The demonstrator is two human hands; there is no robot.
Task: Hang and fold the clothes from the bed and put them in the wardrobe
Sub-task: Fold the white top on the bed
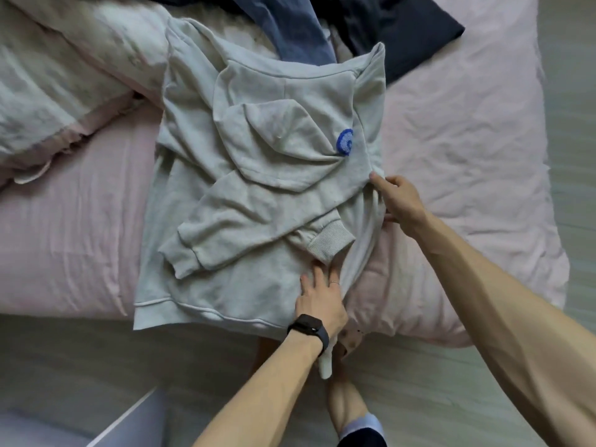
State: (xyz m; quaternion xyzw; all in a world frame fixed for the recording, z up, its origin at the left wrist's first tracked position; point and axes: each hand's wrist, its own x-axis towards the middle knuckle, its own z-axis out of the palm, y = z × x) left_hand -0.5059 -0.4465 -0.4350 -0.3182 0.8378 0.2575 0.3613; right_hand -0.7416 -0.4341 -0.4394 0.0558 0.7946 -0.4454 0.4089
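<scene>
While our left hand (319, 301) presses flat-fingered near the 6 o'clock hem of the soft, floppy pale grey fleece hooded sweatshirt (258, 156) spread on the pink bed sheet (467, 140), our right hand (400, 198) pinches its 3 o'clock edge, where we judge doubled cloth holds best.

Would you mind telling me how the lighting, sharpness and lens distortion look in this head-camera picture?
Head view: soft, even light, no hard shadows or glare on the grey hoodie; the duvet at upper left looks smeared, while the blue patch is fairly sharp; the wide lens stretches the right forearm near the corner; the dark clothes at the top lose detail.
</scene>
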